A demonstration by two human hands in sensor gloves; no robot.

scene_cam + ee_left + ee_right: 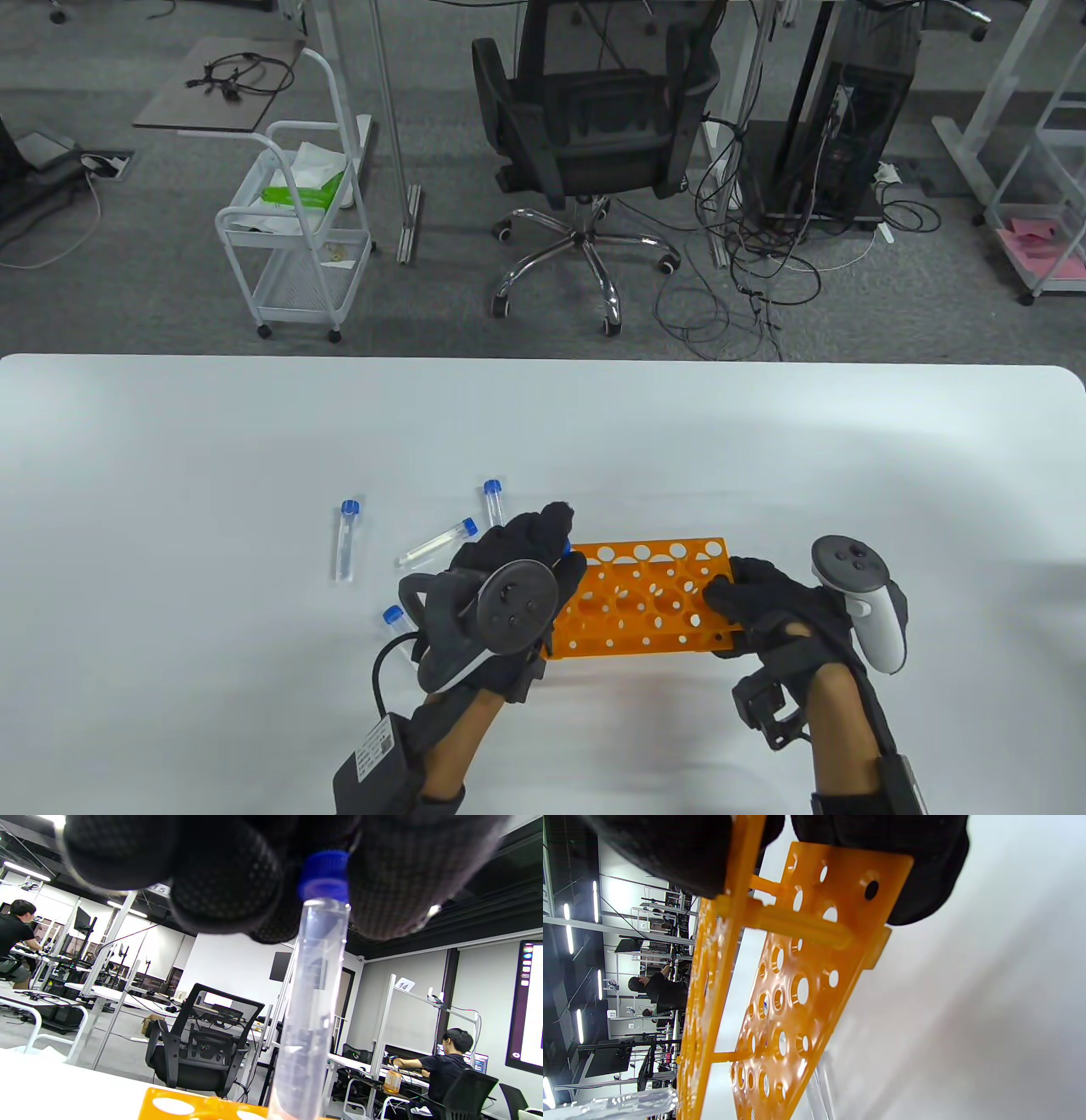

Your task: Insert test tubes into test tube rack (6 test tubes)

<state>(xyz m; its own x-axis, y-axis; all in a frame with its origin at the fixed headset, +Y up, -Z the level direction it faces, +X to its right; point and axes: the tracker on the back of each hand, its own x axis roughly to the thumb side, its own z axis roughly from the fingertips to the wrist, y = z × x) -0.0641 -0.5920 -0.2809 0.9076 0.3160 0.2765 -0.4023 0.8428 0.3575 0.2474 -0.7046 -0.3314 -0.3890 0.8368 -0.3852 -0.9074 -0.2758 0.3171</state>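
On white table (254,441), clear blue-capped plastic tube (312,993) is pinched by L hand (509,594), orange plastic rack (645,607) gripped by R hand (780,603); hole could be missed if tilted.

On my table view the white table (254,441) carried an orange rack (653,607) near its front edge. To the rack's left, three capped tubes lay flat on the surface: one (346,539) farthest left, one (437,543) slanted beside it, one (494,503) just behind. A fourth blue cap (393,616) showed nearer me, its tube probably lying there too, though mostly hidden.
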